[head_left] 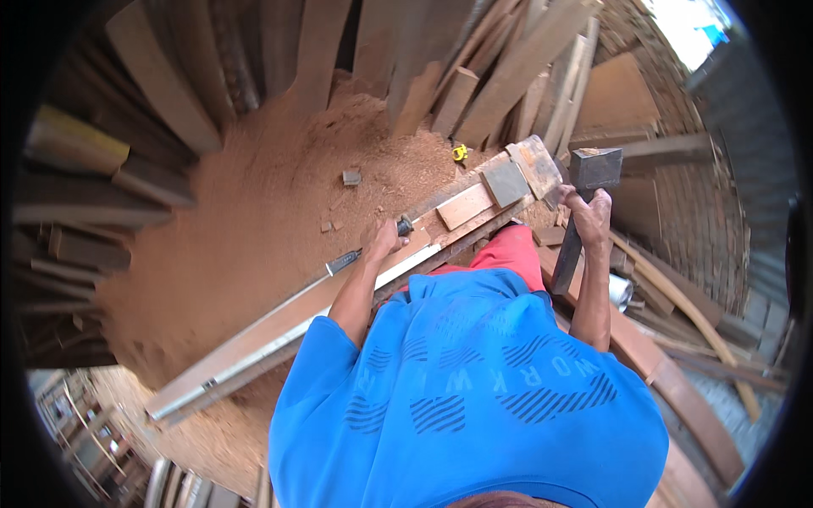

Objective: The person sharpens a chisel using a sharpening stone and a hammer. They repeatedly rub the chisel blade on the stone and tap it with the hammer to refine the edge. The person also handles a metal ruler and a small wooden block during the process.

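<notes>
A chisel [344,262] is in my left hand [385,239], its fingers wrapped round the tool. The dark butt end sticks out to the right of the fist and the flat part out to the left, over a long wooden board [292,317]. Whether its edge touches the wood I cannot tell. My right hand [593,212], raised at the right, grips a mallet [596,169] by its dark handle [568,258], with the black block head uppermost. Between the hands, a short pale wood piece [464,207] and a grey square plate [505,184] lie on the bench.
A yellow tape measure [460,153] sits in sawdust [246,229] beyond the bench, near a small grey block [351,178]. Timber planks [161,76] lean all around the far side. A curved wooden piece [694,415] and more lumber lie at my right.
</notes>
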Available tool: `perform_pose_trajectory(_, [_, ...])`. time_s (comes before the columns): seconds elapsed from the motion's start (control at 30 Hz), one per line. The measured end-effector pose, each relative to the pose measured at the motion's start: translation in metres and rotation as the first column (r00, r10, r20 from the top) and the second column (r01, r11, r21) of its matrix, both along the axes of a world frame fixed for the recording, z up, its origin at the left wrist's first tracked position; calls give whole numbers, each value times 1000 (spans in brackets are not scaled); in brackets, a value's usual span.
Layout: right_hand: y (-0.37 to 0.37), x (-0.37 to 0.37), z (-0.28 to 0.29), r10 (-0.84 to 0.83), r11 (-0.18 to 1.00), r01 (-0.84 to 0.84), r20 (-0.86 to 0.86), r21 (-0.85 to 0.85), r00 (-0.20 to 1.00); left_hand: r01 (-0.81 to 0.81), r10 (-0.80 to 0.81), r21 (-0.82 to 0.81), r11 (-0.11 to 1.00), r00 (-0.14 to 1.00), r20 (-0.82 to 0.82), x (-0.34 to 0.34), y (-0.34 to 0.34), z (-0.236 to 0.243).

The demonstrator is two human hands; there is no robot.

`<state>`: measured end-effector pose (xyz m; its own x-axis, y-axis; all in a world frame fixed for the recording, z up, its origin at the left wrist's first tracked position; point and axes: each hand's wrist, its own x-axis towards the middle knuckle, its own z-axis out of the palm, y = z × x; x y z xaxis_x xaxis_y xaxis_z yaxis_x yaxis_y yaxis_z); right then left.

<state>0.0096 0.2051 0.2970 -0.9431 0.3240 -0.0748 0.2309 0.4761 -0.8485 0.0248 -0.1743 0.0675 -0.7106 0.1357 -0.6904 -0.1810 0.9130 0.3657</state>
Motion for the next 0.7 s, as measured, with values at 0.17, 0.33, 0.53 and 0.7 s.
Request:
perform_pose_trajectory(0.17, [30,-77,-71,217,950,-258,227,173,949,-159,160,-64,985,987,8,5,8,19])
perform_pose_trajectory(0.33, [49,-144,-155,577,724,-578,130,376,807,-302,313,-219,928,950,17,3,31,42])
perform_pose_trajectory(0.53, [44,-182,-235,671,464,-864,558,197,488,-484,475,-328,812,873,-111,20,44,7])
perform_pose_trajectory(0.7, [42,-195,-260,798,264,-961,542,76,262,-598,583,-353,720,796,-160,26,58,17])
